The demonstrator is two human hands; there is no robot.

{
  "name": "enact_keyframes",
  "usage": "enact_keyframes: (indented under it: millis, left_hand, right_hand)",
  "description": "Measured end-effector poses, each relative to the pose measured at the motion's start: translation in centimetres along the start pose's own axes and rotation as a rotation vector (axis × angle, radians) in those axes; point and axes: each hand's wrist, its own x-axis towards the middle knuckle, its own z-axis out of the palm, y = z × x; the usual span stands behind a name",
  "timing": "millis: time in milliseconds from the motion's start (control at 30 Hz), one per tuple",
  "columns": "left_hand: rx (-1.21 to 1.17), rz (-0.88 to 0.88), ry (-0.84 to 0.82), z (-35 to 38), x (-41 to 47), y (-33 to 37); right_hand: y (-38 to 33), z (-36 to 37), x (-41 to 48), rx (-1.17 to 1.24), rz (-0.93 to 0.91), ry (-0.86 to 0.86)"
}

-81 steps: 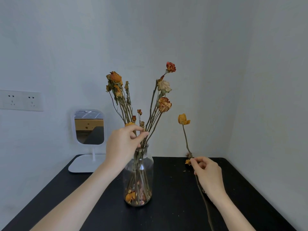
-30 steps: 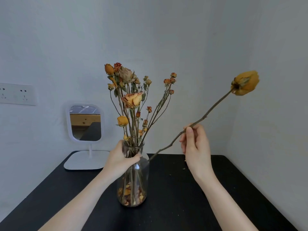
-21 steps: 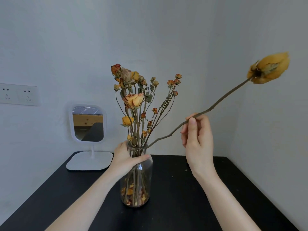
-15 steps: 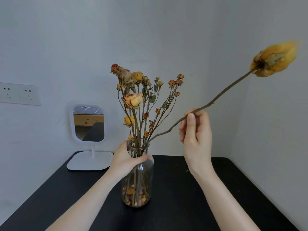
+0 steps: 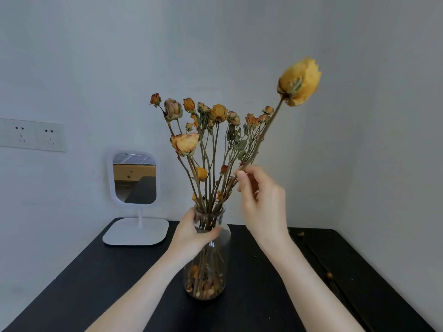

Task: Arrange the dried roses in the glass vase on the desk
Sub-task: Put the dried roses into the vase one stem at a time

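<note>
A clear glass vase [image 5: 215,267] stands on the black desk [image 5: 96,283] and holds several dried roses [image 5: 211,130] with thin stems. Loose petals lie in its bottom. My left hand [image 5: 191,233] grips the vase's neck. My right hand [image 5: 261,202] pinches the stem of a long yellow dried rose [image 5: 299,82] just right of the bunch. That stem slants down from the upper right toward the vase mouth, and its lower end is lost among the other stems.
A white stand mirror [image 5: 134,180] sits at the desk's back left. A double wall socket [image 5: 32,135] is on the left wall. Another dry stem [image 5: 323,267] and petal crumbs lie on the desk's right side. Walls close in at the back and right.
My right hand has swung the yellow rose from nearly level to steeply upright and moved it left, up against the bunch. My left hand stays on the vase's neck.
</note>
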Motion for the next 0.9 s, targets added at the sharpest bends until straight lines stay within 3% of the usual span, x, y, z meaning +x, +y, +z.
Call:
enact_keyframes:
  millis: [367, 667, 800, 900]
  left_hand:
    - [-0.018, 0.017, 0.025, 0.1, -0.5, 0.1]
    - [-0.033, 0.037, 0.033, 0.3, -0.8, -0.2]
    - [-0.019, 0.048, 0.043, 0.4, -0.8, -0.3]
    - [-0.03, 0.064, 0.038, 0.2, -1.1, 0.1]
  right_hand:
    - [-2.1, 1.4, 1.6, -0.232, -0.152, -0.015]
    - [-1.2, 2.5, 0.5, -0.42, -0.01, -0.214]
    - [-0.8, 2.7, 0.0, -0.456, 0.018, -0.205]
    - [0.0, 2.9, -0.3, -0.501, 0.068, -0.334]
